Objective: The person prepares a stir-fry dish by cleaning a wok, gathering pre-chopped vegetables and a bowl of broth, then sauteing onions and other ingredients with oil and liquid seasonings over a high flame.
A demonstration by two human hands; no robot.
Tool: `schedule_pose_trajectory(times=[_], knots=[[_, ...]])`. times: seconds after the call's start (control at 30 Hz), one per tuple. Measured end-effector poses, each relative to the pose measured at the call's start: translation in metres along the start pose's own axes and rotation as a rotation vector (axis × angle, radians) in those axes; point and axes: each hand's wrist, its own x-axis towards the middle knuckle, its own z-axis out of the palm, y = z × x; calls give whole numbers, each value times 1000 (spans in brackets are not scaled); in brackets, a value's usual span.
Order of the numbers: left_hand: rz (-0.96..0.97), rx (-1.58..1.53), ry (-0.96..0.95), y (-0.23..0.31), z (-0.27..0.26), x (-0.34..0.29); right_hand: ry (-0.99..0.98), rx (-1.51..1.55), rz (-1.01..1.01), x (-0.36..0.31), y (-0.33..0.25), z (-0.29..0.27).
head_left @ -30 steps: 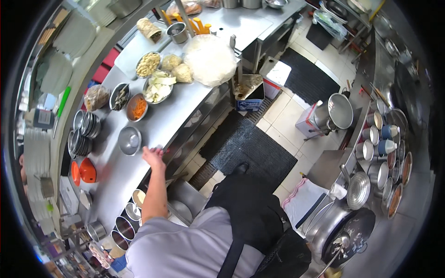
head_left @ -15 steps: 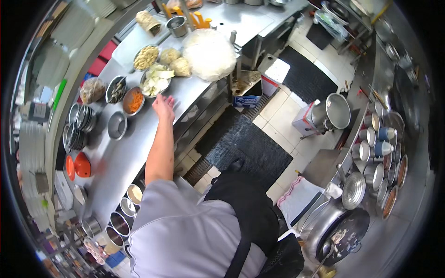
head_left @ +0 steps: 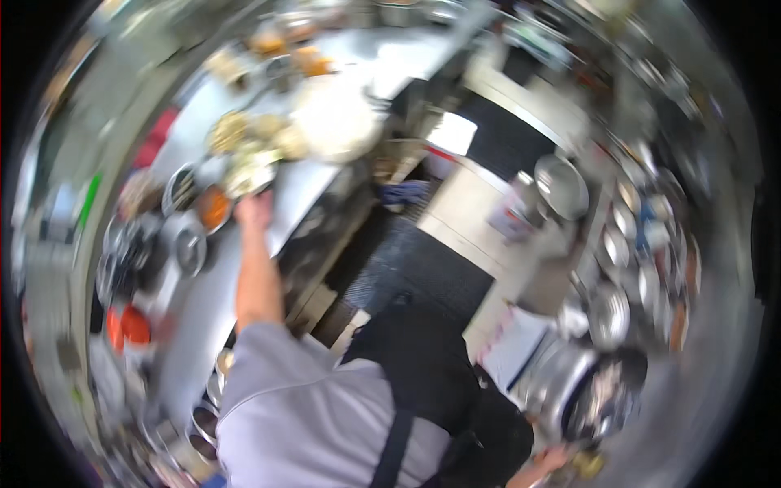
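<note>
My left hand (head_left: 255, 211) reaches over the steel counter to the near rim of a metal bowl of pale chopped vegetables (head_left: 250, 171). Its fingers look closed on that rim, though the picture is smeared. Beside it stand a bowl of orange shreds (head_left: 214, 209), a bowl of dark pieces (head_left: 181, 189) and an empty metal bowl (head_left: 190, 248). At the lower right my right hand (head_left: 553, 459) is by the edge of a dark wok (head_left: 606, 394) with food in it. Blur hides its fingers and whatever they may hold.
Behind the vegetables lie a bowl of beige pieces (head_left: 229, 132) and a large whitish bag (head_left: 335, 118). Stacked metal bowls (head_left: 130, 252) and orange bowls (head_left: 128, 327) stand on the left. A large pot (head_left: 561, 187) and a black floor mat (head_left: 415, 260) are to the right.
My left hand has come up against the vegetable bowl's rim, its spread fingers drawn together. My right hand has come into view by the wok. The whole view has shifted and blurred.
</note>
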Motion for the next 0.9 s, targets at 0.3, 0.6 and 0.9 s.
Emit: schedule_pose_trajectory(times=[0.3,0.6,0.9], knots=[[84,1053,-163,-36,-18,-46,37,433,244,-52,-38,27],[-232,759,-452,-165,72,-221,6,324,153,-182,-113,-12],[-332,832,-1160,-306,173,-412,113,-222,131,-123,-79,-21]])
